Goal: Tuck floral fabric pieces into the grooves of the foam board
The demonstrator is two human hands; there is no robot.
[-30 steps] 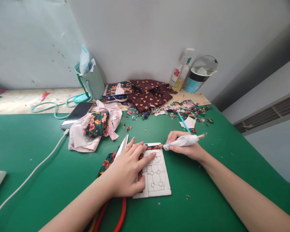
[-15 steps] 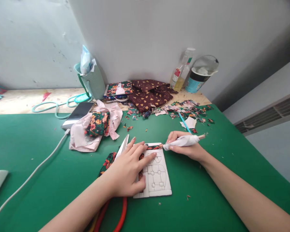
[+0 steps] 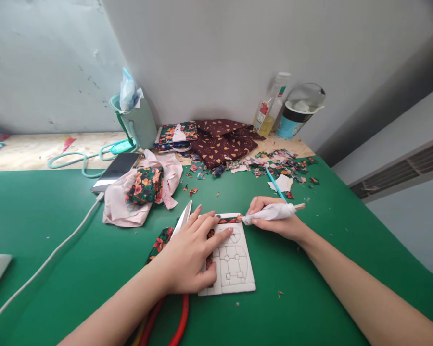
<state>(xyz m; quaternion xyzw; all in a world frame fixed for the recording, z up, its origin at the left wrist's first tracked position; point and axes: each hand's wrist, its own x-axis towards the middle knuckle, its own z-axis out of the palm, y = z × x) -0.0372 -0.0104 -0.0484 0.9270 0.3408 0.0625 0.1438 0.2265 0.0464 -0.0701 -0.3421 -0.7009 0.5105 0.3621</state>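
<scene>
My left hand (image 3: 195,247) lies with fingers spread over a white panel (image 3: 250,274) that has grooved line patterns. A narrow dark floral fabric strip (image 3: 227,220) runs along the panel's top edge, and more floral fabric shows under my left hand. In my right hand (image 3: 290,225) is a white-wrapped wooden stick (image 3: 270,213), its narrow end at the strip's right end; whether it touches cannot be made out. Partly covered by my left hand and forearm are scissors (image 3: 183,218) with red handles. Dark floral fabric (image 3: 159,244) lies beside the blades.
Behind my hands are pink fabric with a floral piece (image 3: 144,185), a phone (image 3: 117,168) on a white cable, and brown patterned cloth (image 3: 223,142). Fabric scraps (image 3: 285,161) and a blue pen-like stick (image 3: 276,186) lie at the right. A bottle (image 3: 272,105) and a paper cup (image 3: 294,120) stand behind.
Almost nothing differs. Both hands keep their places and the whole view has shifted very slightly.
</scene>
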